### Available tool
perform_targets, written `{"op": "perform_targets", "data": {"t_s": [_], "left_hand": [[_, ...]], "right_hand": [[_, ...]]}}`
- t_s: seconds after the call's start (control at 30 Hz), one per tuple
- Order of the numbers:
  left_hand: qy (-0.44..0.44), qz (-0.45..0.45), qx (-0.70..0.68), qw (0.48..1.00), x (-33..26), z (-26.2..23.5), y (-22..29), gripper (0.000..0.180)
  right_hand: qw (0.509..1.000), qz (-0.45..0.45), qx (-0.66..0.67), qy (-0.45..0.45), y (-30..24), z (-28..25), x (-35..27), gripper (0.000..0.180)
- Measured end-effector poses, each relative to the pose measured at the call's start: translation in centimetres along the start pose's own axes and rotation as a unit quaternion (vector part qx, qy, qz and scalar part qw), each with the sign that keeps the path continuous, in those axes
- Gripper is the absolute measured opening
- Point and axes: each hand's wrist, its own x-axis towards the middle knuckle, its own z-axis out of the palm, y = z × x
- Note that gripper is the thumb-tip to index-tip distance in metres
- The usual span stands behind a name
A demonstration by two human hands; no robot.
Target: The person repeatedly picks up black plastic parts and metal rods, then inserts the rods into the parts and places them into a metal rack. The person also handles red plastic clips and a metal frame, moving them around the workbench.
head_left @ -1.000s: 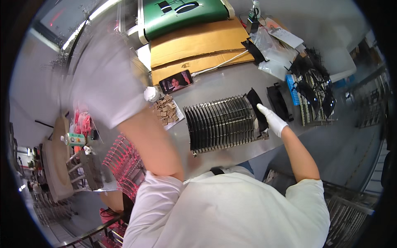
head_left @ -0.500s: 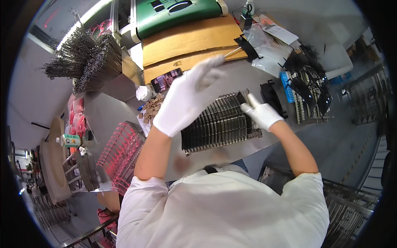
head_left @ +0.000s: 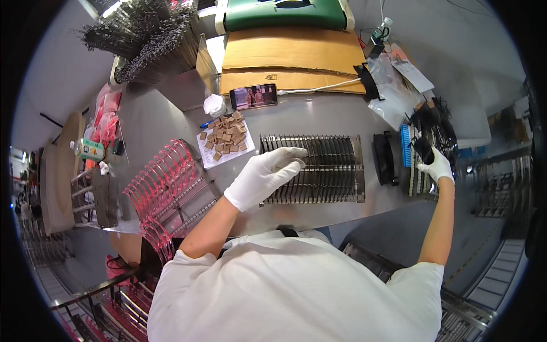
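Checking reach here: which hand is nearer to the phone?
Left. The left hand rests on the metal rack just below the phone; the right hand is far right.

Grey steel worktable; cardboard sheets at back; grey floor; wire shelving right.

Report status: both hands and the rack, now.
Left hand gloved, fingers resting on slotted grey metal rack. Right hand gloved, gripping a small black part at the blue tray. Nothing in the way.
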Motion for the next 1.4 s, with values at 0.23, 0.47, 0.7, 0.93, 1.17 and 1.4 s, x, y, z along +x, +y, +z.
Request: {"op": "perform_targets", "data": {"t_s": [0.23, 0.47, 0.7, 0.93, 1.17, 1.4], "left_hand": [[0.006, -0.021, -0.045, 0.999, -0.6, -0.8, -0.7, 0.035], [-0.034, 0.016, -0.055, 0.998, 1.5, 0.8, -1.2, 0.036], [-0.100, 0.157, -0.240, 0.953, 9.4, 7.2, 0.7, 0.081], [-0.052, 0.318, -0.273, 0.907, 11.5, 7.7, 4.7, 0.073], [0.011, 0.446, 0.276, 0.851, 10.2, 12.5, 8.5, 0.090], [0.047, 0.194, -0.346, 0.917, 10.7, 3.5, 7.1, 0.045]], "right_hand": [[0.995, 0.007, 0.007, 0.102, 0.6, -2.2, -0.9, 0.084], [0.930, -0.143, 0.044, 0.336, -4.5, -5.3, -7.1, 0.063], [0.840, -0.491, 0.112, 0.202, -18.6, -5.2, -16.7, 0.049], [0.822, -0.239, 0.479, 0.195, -15.3, 1.9, -14.6, 0.063], [0.919, -0.287, 0.186, 0.197, -14.2, 11.7, -7.5, 0.043], [0.899, -0.087, 0.407, -0.134, -16.5, 2.1, -11.8, 0.066]]}}
